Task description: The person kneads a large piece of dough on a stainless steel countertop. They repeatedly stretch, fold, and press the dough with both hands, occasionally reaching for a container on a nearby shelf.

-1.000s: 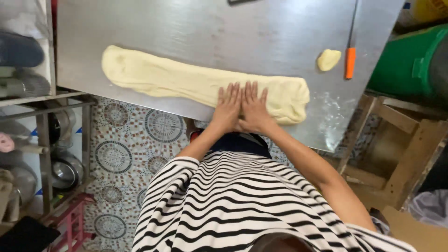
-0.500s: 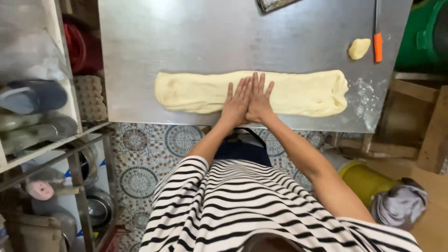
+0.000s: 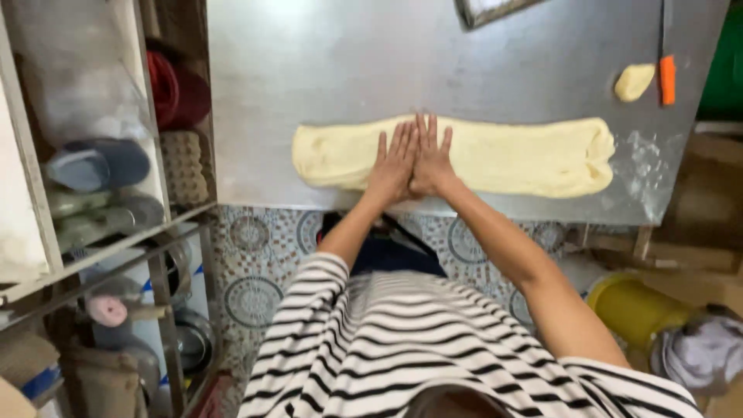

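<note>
Left hand (image 3: 393,159), right hand (image 3: 430,157) — flat, fingers spread; dough log (image 3: 495,157) underneath, touching

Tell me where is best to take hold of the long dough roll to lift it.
Probably by both ends of the dough roll, one hand under each, coming from the near table edge: it lies long, soft and flat across the steel table, so a middle grip would likely let it sag.

The orange-handled tool (image 3: 667,73) runs off the top edge — its blade end unseen.
</note>
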